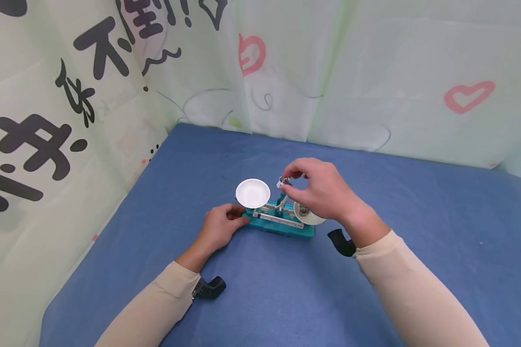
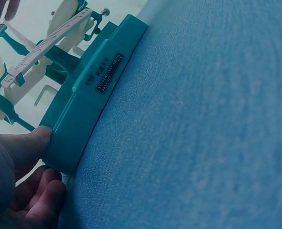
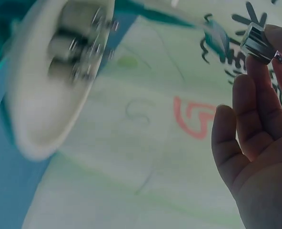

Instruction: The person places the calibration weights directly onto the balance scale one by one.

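Note:
A teal balance scale (image 1: 282,227) stands on the blue cloth. My left hand (image 1: 219,226) grips the left end of its base; in the left wrist view the thumb (image 2: 43,133) lies on top and curled fingers sit at the lower edge. The left white pan (image 1: 253,193) holds nothing. Several metal weights (image 3: 76,43) sit together in the right pan (image 3: 36,133). Above the scale's middle, between the pans, my right hand (image 1: 323,188) pinches a small shiny metal weight (image 3: 257,44) between thumb and fingertips, the other fingers loosely bent.
A blue cloth (image 1: 252,299) covers the table. Pale curtains (image 1: 373,72) with dark characters and pink hearts hang along the back and left edges. Black wrist mounts (image 1: 210,287) jut out beside both sleeves.

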### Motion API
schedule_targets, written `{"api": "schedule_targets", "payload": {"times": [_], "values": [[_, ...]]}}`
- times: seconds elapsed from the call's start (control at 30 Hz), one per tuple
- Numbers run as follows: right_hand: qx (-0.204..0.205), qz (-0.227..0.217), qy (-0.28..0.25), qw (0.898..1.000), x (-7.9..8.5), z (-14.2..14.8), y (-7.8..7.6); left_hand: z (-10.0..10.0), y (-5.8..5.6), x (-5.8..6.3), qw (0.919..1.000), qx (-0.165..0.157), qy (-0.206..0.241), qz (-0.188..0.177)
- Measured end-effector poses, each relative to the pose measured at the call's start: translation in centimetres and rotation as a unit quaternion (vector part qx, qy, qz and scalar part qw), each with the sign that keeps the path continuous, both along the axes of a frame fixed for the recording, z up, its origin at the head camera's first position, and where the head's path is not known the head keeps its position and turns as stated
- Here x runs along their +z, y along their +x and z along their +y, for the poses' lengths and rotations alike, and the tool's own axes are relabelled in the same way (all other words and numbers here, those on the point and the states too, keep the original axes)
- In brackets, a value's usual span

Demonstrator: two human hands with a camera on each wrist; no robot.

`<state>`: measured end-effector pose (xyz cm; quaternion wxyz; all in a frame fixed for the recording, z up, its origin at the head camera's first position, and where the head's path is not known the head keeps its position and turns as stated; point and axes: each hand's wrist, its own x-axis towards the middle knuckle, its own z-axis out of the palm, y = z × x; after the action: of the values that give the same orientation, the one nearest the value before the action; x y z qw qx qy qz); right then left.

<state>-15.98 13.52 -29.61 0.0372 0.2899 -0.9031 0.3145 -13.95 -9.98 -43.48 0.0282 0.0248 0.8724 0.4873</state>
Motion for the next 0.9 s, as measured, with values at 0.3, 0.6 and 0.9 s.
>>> {"api": "schedule_targets", "payload": {"times": [0.3,0.6,0.9], "values": [[0.02,-0.075,0.059,0.995,-0.1,-4.2,-1.4,-0.2,0.0,0.1,1.0,-0.005,-0.004,-0.006],[0.018,-0.097,0.125,0.987,-0.7,-5.8,-2.2,0.0,-0.2,0.0,0.9999,-0.009,-0.006,0.006],[0.019,-0.092,0.169,0.981,-0.7,-6.3,-2.5,0.0,-0.2,0.4,0.9997,-0.01,-0.014,0.016]]}}
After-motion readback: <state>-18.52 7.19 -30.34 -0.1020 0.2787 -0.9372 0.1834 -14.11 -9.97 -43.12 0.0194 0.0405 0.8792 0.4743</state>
